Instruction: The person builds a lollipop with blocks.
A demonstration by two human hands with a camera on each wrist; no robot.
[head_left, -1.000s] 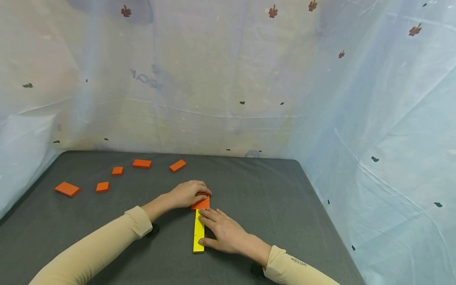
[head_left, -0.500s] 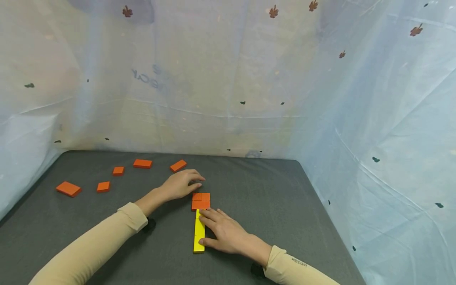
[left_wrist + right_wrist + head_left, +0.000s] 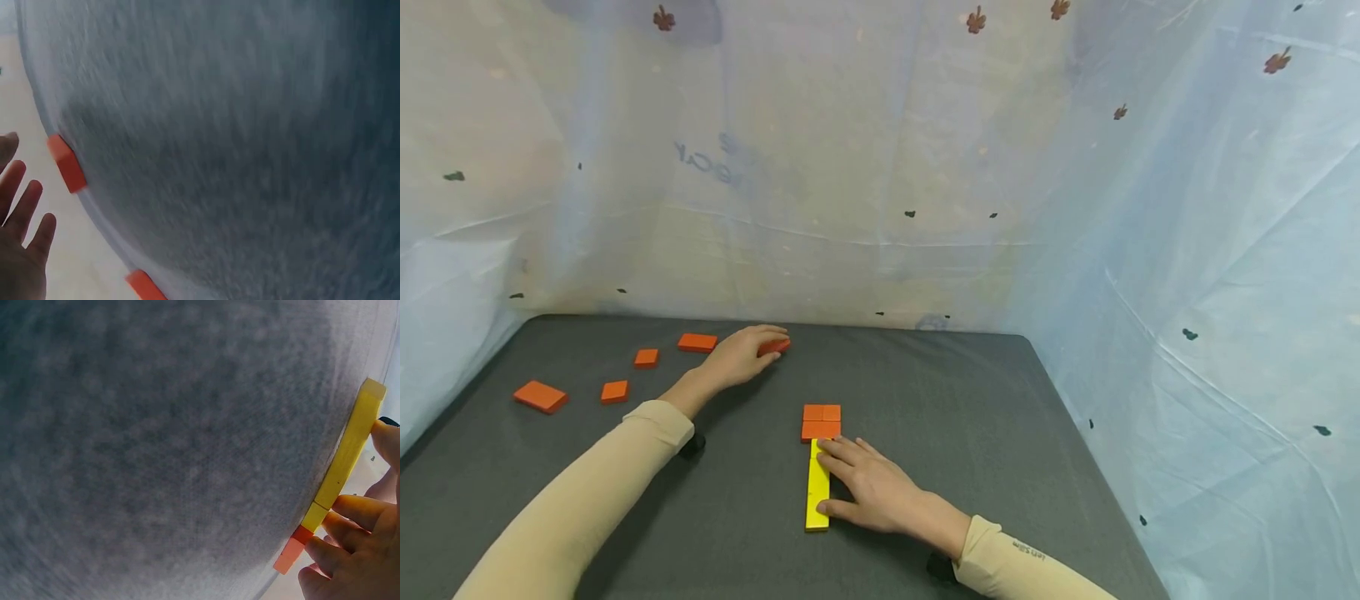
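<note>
My left hand [image 3: 743, 354] is over an orange block [image 3: 775, 346] at the back of the table and partly covers it. In the left wrist view the fingers [image 3: 25, 206] are spread and apart from the orange block [image 3: 69, 167]. My right hand [image 3: 876, 487] rests with extended fingers along a yellow strip [image 3: 817, 492]. A seam in the right wrist view divides this strip into a long yellow piece [image 3: 350, 447] and a short yellow piece [image 3: 314, 518]. Two small orange squares and a wider orange block [image 3: 821, 430] sit against the strip's far end.
Several loose orange pieces lie at the back left, among them a rectangular block [image 3: 697, 342], a small square [image 3: 615, 392] and a larger block [image 3: 541, 397]. The dark grey table [image 3: 962, 400] meets hanging plastic sheeting [image 3: 820, 167] at the back and sides.
My left hand has left the orange squares above the yellow strip and moved back and left to the loose orange block. The right hand stays in place.
</note>
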